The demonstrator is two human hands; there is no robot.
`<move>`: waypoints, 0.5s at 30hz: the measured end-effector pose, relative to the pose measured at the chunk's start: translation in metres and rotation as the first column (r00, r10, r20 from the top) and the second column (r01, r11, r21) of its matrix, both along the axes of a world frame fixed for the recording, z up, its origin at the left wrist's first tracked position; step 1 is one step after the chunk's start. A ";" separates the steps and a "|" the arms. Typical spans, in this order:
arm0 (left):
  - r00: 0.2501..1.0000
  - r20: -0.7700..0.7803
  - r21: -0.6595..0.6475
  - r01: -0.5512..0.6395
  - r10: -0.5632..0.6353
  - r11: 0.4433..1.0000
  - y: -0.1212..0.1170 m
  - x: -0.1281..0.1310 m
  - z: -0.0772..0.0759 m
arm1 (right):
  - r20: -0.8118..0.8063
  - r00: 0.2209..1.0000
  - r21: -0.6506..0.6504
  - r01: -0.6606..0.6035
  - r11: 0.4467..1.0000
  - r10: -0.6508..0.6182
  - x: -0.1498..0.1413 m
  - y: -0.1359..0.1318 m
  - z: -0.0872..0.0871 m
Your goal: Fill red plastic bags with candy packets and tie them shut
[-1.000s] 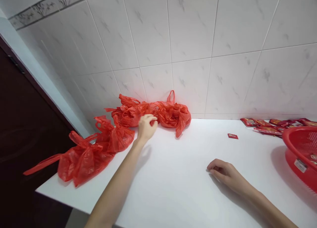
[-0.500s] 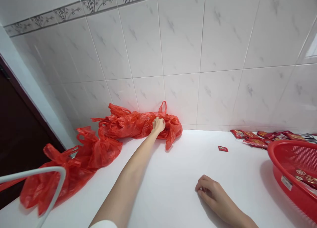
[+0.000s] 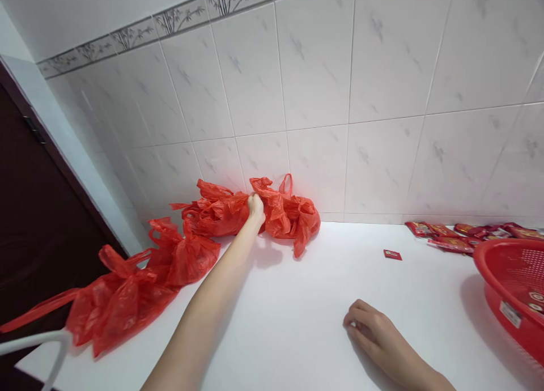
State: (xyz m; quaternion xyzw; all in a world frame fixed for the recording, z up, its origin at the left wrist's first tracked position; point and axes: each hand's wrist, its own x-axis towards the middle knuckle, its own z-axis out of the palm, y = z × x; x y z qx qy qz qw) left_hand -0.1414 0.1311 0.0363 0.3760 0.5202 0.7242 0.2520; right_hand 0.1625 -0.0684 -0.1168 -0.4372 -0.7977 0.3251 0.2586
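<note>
Bag (image 3: 279, 218) just right of the left hand (image 3: 256, 207), which is closed on it: gather plenty, lest it tear; right hand (image 3: 370, 331) curls loosely, seemingly empty.

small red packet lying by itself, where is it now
In the head view, the small red packet lies right of centre on the white table, beyond the right hand and left of the red basket.
</note>
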 end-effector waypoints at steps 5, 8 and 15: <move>0.949 0.184 -0.014 0.263 -0.256 0.965 -0.050 0.037 -0.002 | -0.160 0.981 -0.075 0.096 0.993 -0.107 -0.008 -0.003 -0.001; 0.853 0.266 -0.063 0.481 -0.450 0.874 -0.093 0.077 -0.024 | -0.320 0.941 -0.131 0.070 0.989 -0.109 -0.014 -0.007 0.002; 0.377 0.595 -0.040 0.896 -0.709 0.443 -0.155 0.130 -0.065 | -0.626 0.780 -0.151 -0.108 0.983 -0.011 -0.021 -0.013 0.013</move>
